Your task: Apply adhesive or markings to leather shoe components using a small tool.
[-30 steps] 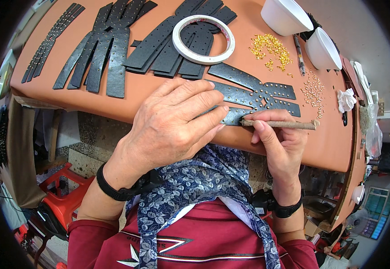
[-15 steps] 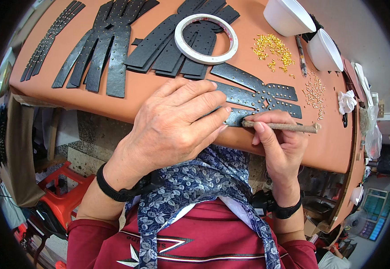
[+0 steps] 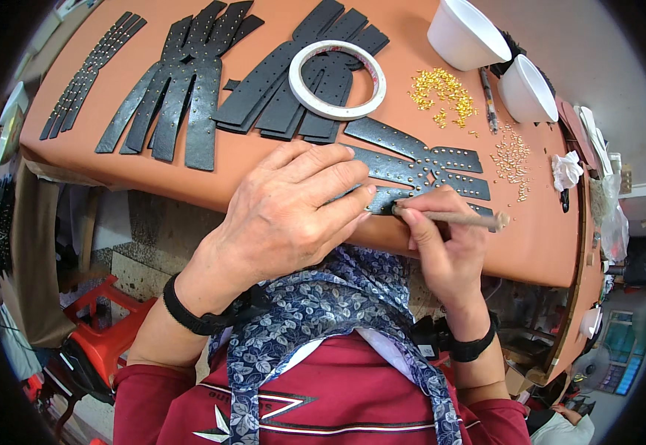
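Note:
A black leather piece (image 3: 401, 174) cut into strips and set with small metal studs lies near the table's front edge. Stretched out over its left end is my left hand (image 3: 286, 196), fingertips resting on the strips. Its thumb is hidden. My right hand (image 3: 445, 241) grips a thin tan-grey stick (image 3: 471, 219) between thumb and fingers, held nearly level. The stick's dark tip meets the nearest strip, just right of my left fingertips. Whether a stud sits under the tip cannot be seen.
A white tape roll (image 3: 298, 89) rests on stacked black leather pieces (image 3: 264, 81). More studded leather (image 3: 200, 96) lies left. Gold studs (image 3: 456, 96), copper-coloured studs (image 3: 512, 159), a pen-like tool (image 3: 489, 100) and white bowls (image 3: 465, 35) occupy the right. A red stool (image 3: 104, 326) stands below left.
My right hand and the stick have moved a little left along the near strip, closer to my left fingertips. My left hand stays on the leather. The whole view has shifted slightly.

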`<state>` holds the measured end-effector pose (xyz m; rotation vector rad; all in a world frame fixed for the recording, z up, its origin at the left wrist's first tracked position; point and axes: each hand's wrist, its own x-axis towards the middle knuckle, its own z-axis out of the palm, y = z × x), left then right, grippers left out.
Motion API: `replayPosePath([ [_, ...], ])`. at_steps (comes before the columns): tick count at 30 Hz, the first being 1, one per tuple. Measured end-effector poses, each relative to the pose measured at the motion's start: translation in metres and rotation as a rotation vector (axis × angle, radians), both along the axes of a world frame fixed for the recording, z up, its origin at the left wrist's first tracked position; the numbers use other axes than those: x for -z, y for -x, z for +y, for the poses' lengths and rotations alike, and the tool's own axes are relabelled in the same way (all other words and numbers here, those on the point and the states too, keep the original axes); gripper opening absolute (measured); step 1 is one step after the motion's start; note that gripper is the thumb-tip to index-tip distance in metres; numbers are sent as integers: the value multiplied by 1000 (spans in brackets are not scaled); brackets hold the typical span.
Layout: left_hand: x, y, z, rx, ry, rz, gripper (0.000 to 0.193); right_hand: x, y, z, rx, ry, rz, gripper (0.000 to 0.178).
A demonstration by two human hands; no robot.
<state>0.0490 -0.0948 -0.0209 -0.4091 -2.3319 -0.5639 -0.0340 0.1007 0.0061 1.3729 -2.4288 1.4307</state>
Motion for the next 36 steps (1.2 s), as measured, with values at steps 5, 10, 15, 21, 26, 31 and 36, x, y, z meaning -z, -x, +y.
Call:
replayPosePath([
  [5, 1, 2, 1, 6, 6, 2, 26, 6, 14, 16, 57, 464, -667, 10],
  [10, 0, 1, -1, 28, 2, -2, 26, 4, 21, 49, 132, 634, -666, 11],
  [15, -7, 1, 5, 1, 21, -65, 30, -9, 42, 118, 409, 609, -399, 11],
  [21, -9, 1, 5, -22, 61, -37, 34, -8, 51, 157, 725, 376, -288, 14],
  [26, -9, 1, 4, -30, 77, -56, 31, -1, 58, 149, 569, 281, -296, 13],
  [31, -9, 0, 4, -27, 75, -51, 31, 1, 67, 141, 608, 237, -269, 15],
  [36, -10, 0, 4, -36, 87, -53, 31, 4, 74, 136, 613, 91, -147, 16],
])
